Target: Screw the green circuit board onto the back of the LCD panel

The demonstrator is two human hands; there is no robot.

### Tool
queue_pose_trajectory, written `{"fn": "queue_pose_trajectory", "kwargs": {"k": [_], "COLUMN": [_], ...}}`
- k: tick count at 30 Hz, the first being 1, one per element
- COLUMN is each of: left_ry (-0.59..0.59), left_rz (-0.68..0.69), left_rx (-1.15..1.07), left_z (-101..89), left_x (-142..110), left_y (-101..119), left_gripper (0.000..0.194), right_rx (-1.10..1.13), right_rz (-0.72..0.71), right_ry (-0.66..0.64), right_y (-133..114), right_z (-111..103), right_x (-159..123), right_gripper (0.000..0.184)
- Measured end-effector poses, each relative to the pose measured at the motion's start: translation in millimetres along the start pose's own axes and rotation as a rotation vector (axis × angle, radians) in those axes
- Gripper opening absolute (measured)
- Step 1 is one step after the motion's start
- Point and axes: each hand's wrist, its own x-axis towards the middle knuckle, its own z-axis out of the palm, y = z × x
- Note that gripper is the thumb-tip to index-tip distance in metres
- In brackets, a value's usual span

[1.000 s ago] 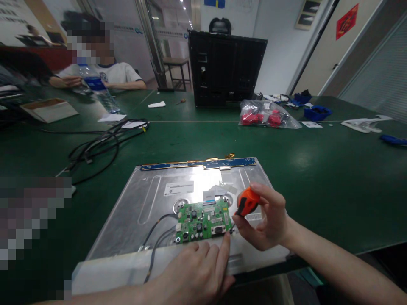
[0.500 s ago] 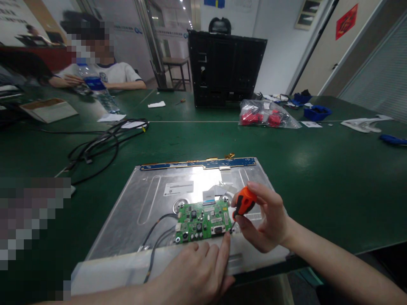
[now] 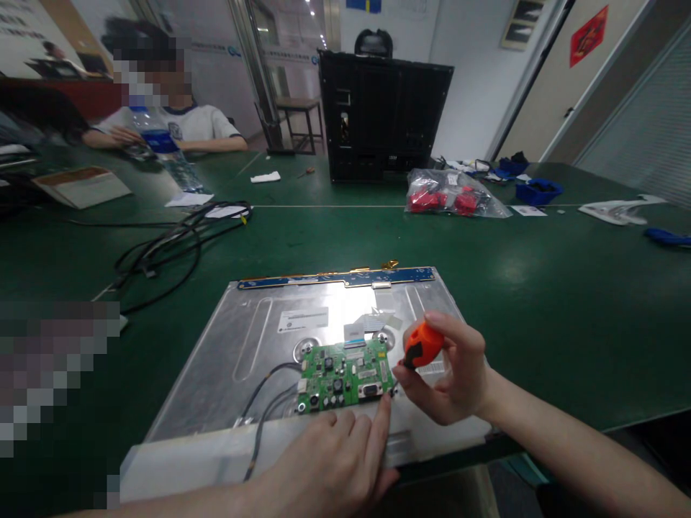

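In my right hand (image 3: pixel 458 367) is a stubby screwdriver (image 3: pixel 424 344) with an orange and black handle, gripped between thumb and fingers. Its tip points down at the lower right corner of a green circuit board (image 3: pixel 345 374). My left hand (image 3: pixel 337 460) lies on the near edge of the metal display panel (image 3: pixel 199 381), index finger stretched to that same corner beside the tip, holding nothing. The board sits on the panel's back, with dark cables (image 3: pixel 264 385) on its left and a flat ribbon cable (image 3: pixel 355 334) at its top edge. Fingers partly hide the screwdriver's shaft.
Black cables (image 3: pixel 173 241) lie coiled at left on the green table (image 3: pixel 302 237). Farther back are a black monitor housing (image 3: pixel 383 119), a bag of red parts (image 3: pixel 456 196) and a water bottle (image 3: pixel 167 155). Another person (image 3: pixel 205 129) sits across the table.
The screwdriver handle has turned and tilted slightly to the right, with my right thumb and fingers shifting along with it. My left hand and the board stay in place.
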Motion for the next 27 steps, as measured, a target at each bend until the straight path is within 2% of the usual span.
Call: {"fn": "queue_pose_trajectory", "kwargs": {"k": [11, 27], "left_ry": [-0.039, -0.025], "left_rz": [0.003, 0.001], "left_rx": [0.014, -0.008], "left_z": [1.0, 2.5], "left_x": [-0.6, -1.5], "left_y": [0.9, 0.6], "left_gripper": [0.046, 0.048], "right_rx": [0.120, 0.029], "right_rz": [0.026, 0.031], "right_ry": [-0.066, -0.024], "right_y": [-0.5, -1.5], "right_z": [-2.7, -0.5], "right_x": [1.5, 0.3], "right_gripper": [0.081, 0.078]}}
